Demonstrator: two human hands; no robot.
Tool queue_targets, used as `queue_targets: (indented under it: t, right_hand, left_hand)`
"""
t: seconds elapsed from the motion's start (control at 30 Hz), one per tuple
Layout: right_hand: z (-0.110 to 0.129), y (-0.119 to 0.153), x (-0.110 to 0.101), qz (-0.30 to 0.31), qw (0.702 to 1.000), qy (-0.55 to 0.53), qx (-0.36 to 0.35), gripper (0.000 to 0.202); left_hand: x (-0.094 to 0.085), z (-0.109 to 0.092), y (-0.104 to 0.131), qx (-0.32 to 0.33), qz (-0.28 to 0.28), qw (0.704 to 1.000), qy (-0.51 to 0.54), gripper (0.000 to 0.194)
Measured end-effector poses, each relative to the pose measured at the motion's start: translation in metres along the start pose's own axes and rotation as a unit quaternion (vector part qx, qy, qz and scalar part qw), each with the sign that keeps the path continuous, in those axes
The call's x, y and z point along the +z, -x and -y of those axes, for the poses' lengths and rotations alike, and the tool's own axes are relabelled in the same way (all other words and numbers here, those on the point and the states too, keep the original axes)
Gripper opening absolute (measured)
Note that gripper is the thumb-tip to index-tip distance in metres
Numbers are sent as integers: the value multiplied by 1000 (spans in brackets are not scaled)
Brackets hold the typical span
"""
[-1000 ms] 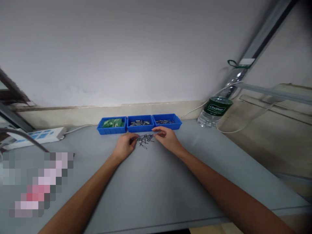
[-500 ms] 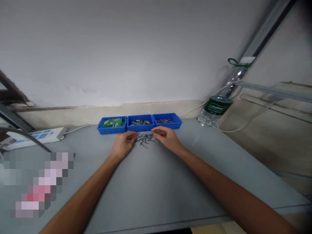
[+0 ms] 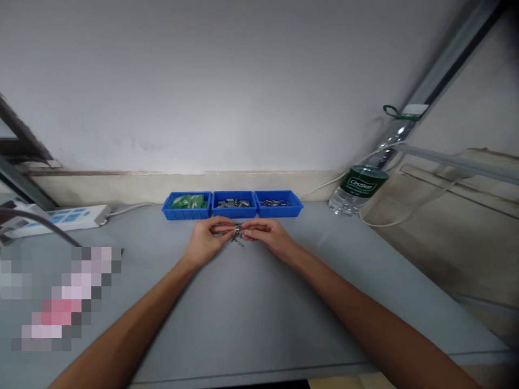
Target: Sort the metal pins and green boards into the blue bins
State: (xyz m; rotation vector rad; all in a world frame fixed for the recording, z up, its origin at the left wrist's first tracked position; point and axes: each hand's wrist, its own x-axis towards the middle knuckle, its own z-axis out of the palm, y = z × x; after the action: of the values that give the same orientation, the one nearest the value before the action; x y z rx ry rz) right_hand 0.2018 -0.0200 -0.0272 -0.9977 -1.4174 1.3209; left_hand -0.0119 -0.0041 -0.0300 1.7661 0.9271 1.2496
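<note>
My left hand (image 3: 206, 237) is pinched closed, with a thin bright metal pin (image 3: 237, 229) at its fingertips. Facing it, my right hand (image 3: 271, 236) is also pinched, its fingertips almost meeting the left ones; what they grip is too small to make out. Under and between both hands lies a pile of slim metal pieces (image 3: 238, 242) on the grey table, mostly covered by the fingers. Just behind stand three blue bins: the left bin (image 3: 187, 214) holds green packets, the middle bin (image 3: 234, 211) short metal cylinders, and the right bin (image 3: 279, 209) thin metal pins.
A large water bottle (image 3: 357, 189) with a green label stands at the back right beside a white cable. On the left are a white power strip (image 3: 81, 217) and a blurred-out pinkish item (image 3: 67, 302). The wall (image 3: 227, 97) rises directly behind the bins.
My right hand has moved left and slightly down from the pile's right side to my left hand's fingertips. The fingers now cover more of the pile. The view has shifted slightly.
</note>
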Motion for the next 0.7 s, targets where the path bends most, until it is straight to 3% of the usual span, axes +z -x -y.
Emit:
queue_targets:
  t: [0.13,0.27,0.43,0.7]
  right_hand:
    - [0,-3,-5,-55,998,-14,13,28]
    - [4,-7,-17,-154,988,-19,-18,40]
    - [8,-9,-27,-173,984,-22,-37,68]
    - [4,-7,-19,-156,987,11,-26,62]
  left_hand:
    - [-7,2,-1,83,2,983,-162,16]
    - [-17,8,-2,117,64,940,-313,19]
    - [-20,18,-3,105,92,923,-357,24]
    - [-18,17,-3,93,76,936,-330,33]
